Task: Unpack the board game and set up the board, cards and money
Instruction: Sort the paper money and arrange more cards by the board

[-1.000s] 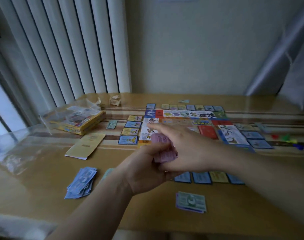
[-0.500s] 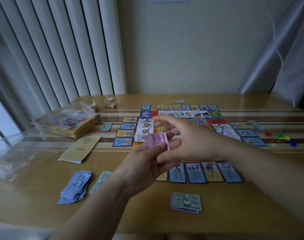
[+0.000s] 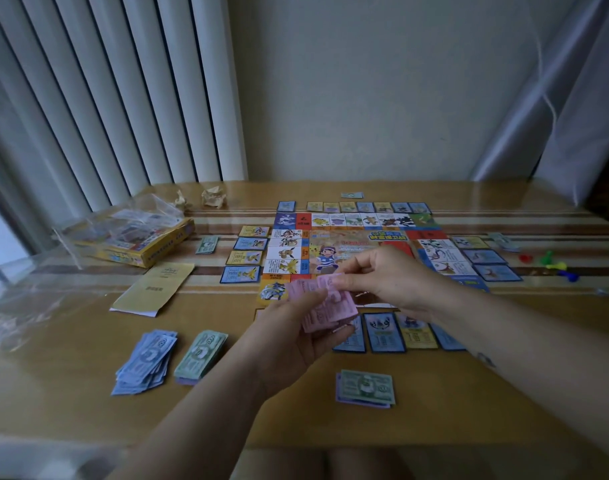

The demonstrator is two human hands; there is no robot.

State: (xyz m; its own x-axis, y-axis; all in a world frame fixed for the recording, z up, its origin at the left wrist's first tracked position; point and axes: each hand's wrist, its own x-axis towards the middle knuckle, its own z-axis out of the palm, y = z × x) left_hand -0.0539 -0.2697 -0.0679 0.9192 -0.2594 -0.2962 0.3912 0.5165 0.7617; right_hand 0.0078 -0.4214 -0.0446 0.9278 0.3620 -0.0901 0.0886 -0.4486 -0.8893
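The left hand [image 3: 289, 344] is gripping a stack of pink play notes [image 3: 337, 308] above the near edge of the game board [image 3: 351, 242], while the right hand [image 3: 389, 282] is pinching the top note, so the two hands are meeting on the stack. A blue note pile [image 3: 145, 362] and a green note pile [image 3: 200, 355] are lying on the desk [image 3: 71, 375] to the near left of the board, and property cards [image 3: 384, 332] are lining its edges.

open wood on the table [image 3: 71, 403] runs along the near edge: left of the blue pile [image 3: 145, 362] and green pile [image 3: 200, 355], and between those 2 and the green-topped stack [image 3: 365, 388]. farther out the board [image 3: 348, 244] and its ring of cards [image 3: 249, 258] block the middle, where my left hand [image 3: 296, 334] and right hand [image 3: 389, 282] pinch the pink notes [image 3: 330, 306]. the booklet [image 3: 154, 289] and yellow box [image 3: 136, 240] crowd the left, the 4 pawns [image 3: 548, 258] the far right.
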